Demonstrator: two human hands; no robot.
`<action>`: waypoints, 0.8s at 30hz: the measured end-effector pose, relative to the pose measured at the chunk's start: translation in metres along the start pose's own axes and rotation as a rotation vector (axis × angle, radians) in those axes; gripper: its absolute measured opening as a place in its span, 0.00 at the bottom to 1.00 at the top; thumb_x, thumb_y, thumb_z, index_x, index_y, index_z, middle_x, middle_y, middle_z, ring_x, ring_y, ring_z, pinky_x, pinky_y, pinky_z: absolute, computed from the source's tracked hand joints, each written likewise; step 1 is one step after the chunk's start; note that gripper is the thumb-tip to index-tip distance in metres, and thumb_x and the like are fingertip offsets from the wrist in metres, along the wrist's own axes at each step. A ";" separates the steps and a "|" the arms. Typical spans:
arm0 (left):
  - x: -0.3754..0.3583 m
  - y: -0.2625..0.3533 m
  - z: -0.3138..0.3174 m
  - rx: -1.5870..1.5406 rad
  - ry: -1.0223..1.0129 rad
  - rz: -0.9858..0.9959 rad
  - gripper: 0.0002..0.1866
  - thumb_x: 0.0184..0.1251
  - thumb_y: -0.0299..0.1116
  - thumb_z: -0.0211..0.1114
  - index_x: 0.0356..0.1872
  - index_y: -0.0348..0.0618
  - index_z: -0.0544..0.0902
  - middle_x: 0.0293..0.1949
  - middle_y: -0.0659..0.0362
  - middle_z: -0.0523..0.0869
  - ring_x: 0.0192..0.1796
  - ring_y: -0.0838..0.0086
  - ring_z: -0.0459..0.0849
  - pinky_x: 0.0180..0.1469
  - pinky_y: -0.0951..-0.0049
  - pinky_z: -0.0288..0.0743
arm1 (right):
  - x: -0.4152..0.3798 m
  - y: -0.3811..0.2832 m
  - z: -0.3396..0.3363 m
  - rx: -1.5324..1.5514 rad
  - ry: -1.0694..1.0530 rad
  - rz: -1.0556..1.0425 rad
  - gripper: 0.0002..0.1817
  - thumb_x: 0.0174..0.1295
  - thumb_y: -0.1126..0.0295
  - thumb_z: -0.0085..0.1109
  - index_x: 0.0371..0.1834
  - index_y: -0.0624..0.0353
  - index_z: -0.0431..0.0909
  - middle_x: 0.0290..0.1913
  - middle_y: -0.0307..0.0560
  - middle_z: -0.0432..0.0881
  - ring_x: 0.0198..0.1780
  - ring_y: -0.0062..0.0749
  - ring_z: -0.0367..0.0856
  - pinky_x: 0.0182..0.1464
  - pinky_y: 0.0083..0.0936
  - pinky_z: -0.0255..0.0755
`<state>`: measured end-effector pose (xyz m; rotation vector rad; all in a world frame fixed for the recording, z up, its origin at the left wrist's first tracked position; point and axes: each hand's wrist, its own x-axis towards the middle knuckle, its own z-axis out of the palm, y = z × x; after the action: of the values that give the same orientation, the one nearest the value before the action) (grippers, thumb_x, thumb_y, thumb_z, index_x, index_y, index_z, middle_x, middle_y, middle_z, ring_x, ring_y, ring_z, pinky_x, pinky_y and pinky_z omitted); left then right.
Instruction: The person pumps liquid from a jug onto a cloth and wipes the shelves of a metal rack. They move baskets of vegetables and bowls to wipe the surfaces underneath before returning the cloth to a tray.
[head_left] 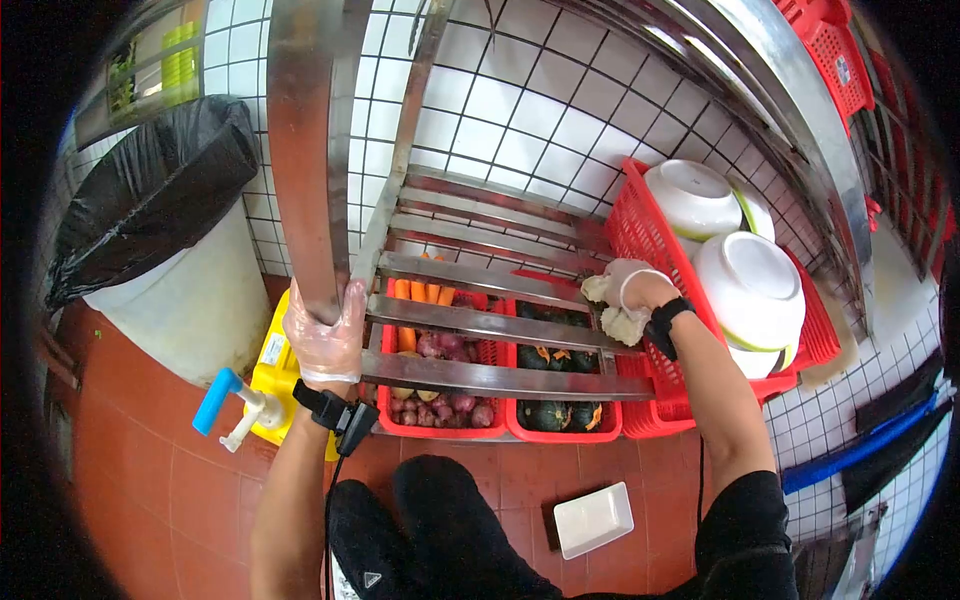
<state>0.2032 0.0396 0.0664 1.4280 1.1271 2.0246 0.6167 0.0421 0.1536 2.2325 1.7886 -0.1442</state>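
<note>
My left hand point(325, 335), in a clear plastic glove, is wrapped round the upright metal post point(305, 190) of a slatted steel rack. My right hand point(640, 288), gloved too, grips a crumpled pale cloth point(622, 320) against the rack's slats point(510, 325) at their right end. Just right of that hand stands a red basket point(635, 225) with white bowls point(748, 285) turned upside down. Below the slats sit a red crate point(445, 434) of carrots, onions and potatoes and another red crate point(565, 436) of dark green squashes.
A yellow container point(278, 370) with a blue-handled pump point(222, 400) stands left of the rack. Farther left is a white bin point(190, 290) under a black bag point(160, 200). A white tray point(594, 520) lies on the red floor near my knees.
</note>
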 end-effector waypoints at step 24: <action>0.000 -0.006 0.001 -0.022 0.040 0.010 0.13 0.58 0.26 0.74 0.42 0.38 0.81 0.34 0.57 0.85 0.36 0.73 0.82 0.43 0.71 0.76 | -0.010 -0.006 0.053 -0.159 -0.081 0.064 0.18 0.65 0.58 0.55 0.50 0.54 0.87 0.50 0.61 0.86 0.51 0.55 0.87 0.52 0.46 0.79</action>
<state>0.2037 0.0439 0.0617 1.3908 1.1121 2.0748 0.6132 0.0197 0.1043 2.1382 1.6251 -0.0762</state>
